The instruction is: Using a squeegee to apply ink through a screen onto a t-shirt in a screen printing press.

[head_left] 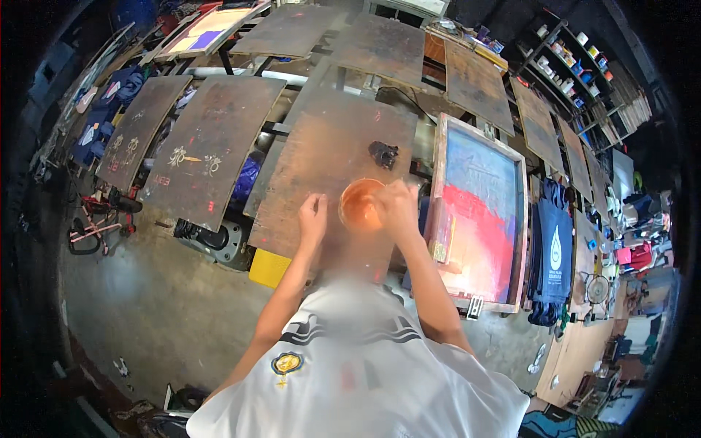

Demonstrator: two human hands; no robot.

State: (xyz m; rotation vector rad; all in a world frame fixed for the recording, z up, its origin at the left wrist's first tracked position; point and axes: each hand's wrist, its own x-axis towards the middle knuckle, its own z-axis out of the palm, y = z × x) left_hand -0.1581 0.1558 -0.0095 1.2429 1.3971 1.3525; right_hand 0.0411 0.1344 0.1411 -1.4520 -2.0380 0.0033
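Observation:
An orange round tub [352, 191], its mouth facing up and its inside smeared with orange, stands on the dark wooden board [332, 146] in front of me. My right hand [396, 208] is closed at the tub's right rim, its fingers reaching over the opening. What those fingers grip is hidden and blurred. To the left of the tub, apart from it, my left hand [312, 213] is held with the fingers curled in; nothing shows clearly in it. A crumpled black lump [383, 154] lies on the board just beyond the tub.
A wood-framed printing screen [521, 219] with red and blue stains leans close on my right. Past it hang dark blue bags [553, 252]. More stained boards [212, 146] flank mine, gaps between them. A yellow box [269, 269] sits below the board's near left edge.

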